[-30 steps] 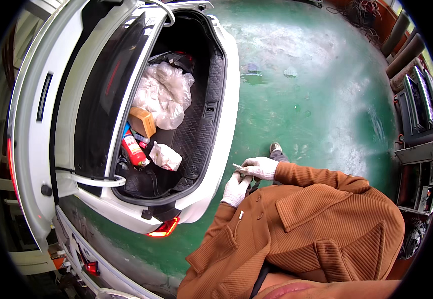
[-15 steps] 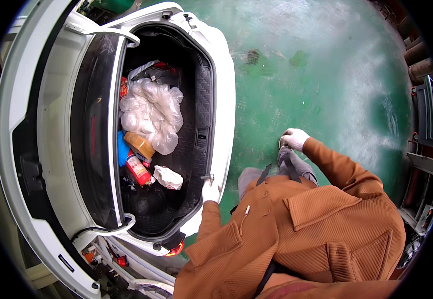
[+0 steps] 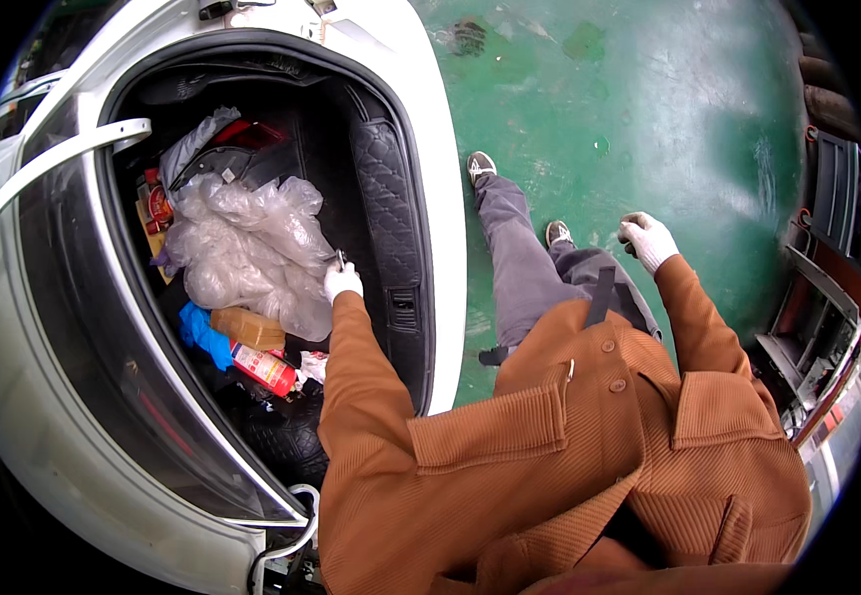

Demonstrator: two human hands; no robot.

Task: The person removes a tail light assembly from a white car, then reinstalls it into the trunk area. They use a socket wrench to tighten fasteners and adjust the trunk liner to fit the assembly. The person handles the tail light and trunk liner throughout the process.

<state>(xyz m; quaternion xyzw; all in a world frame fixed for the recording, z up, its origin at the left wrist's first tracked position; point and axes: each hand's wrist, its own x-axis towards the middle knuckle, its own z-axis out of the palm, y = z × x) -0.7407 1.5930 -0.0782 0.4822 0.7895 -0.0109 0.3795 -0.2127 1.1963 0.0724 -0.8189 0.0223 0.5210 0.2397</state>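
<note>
Your left hand pinches a small dark item, possibly metal, against the plastic bag in the trunk. Bag looks light, soft, slippery: grab a gathered fold. Right hand loosely curled, apparently empty.

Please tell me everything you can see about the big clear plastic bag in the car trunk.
The clear plastic bag is large, crumpled and cloudy, of thin film, bunched into a loose heap. It lies in the open trunk on top of other items, above a brown cardboard box. The left hand, in a white glove, is at its right edge holding a small dark object; contact is uncertain.
</note>
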